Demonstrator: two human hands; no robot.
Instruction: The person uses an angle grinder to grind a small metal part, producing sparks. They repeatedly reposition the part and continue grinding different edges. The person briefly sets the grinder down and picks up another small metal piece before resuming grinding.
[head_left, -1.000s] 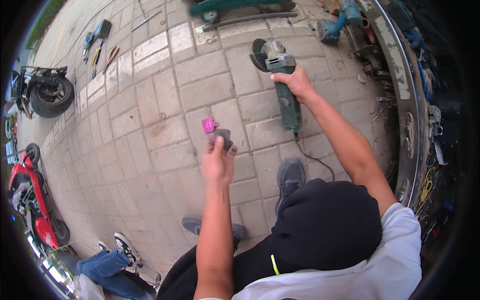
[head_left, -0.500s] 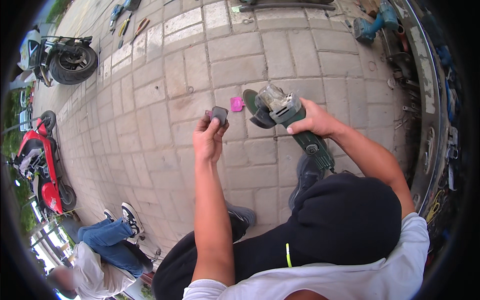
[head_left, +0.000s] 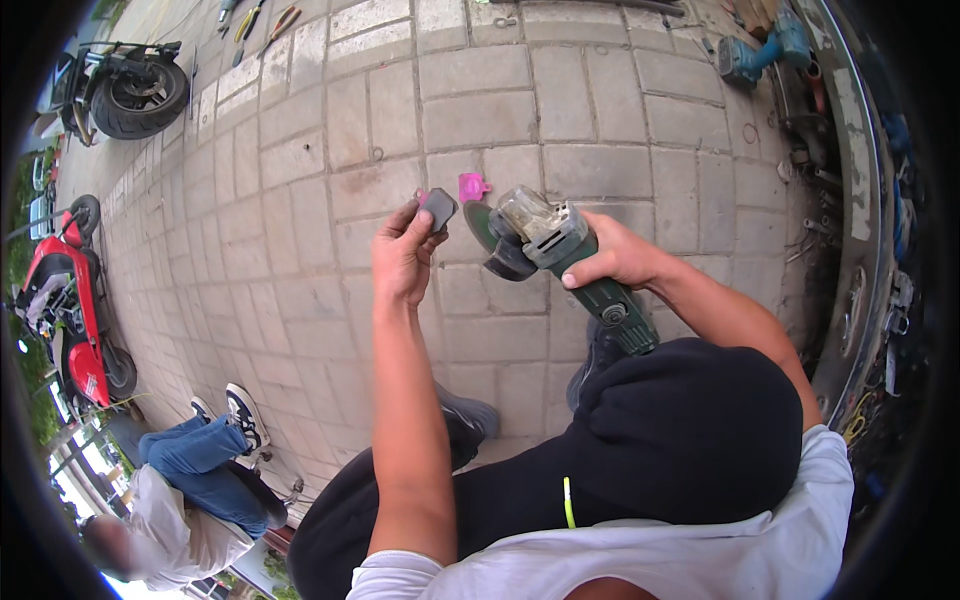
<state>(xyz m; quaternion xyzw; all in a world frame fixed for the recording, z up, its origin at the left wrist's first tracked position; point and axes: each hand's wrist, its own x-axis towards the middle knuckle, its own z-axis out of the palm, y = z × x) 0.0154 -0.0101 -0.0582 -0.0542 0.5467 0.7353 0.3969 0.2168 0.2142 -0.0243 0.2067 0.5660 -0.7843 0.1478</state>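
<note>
The work surface is outdoor paving [head_left: 300,300] of pale rectangular blocks, with dusty patches and dark joints. At your far left stands a motorcycle wheel [head_left: 138,95] with a black tyre; nearer you on the left is a red motorcycle [head_left: 88,372]. At the near left, a seated person in blue jeans [head_left: 205,460] faces the work area. Pliers with orange handles [head_left: 283,22] lie on the far left of the paving. At the far right lies a blue power tool [head_left: 750,60], beside a long metal rail [head_left: 858,200] that borders the paving on your right.

Your left hand [head_left: 405,255] is clamped on a dark grey pad [head_left: 440,208], thumb on its near face, fingers behind. The pad sits at the far end of this hand, raised above the paving. Just right of the pad is the green disc [head_left: 482,226] of the angle grinder [head_left: 575,250]; you cannot tell whether they touch. A pink piece [head_left: 472,186] lies on the paving beyond the disc. Your right hand [head_left: 620,250] is wrapped around the grinder's green body.
</note>
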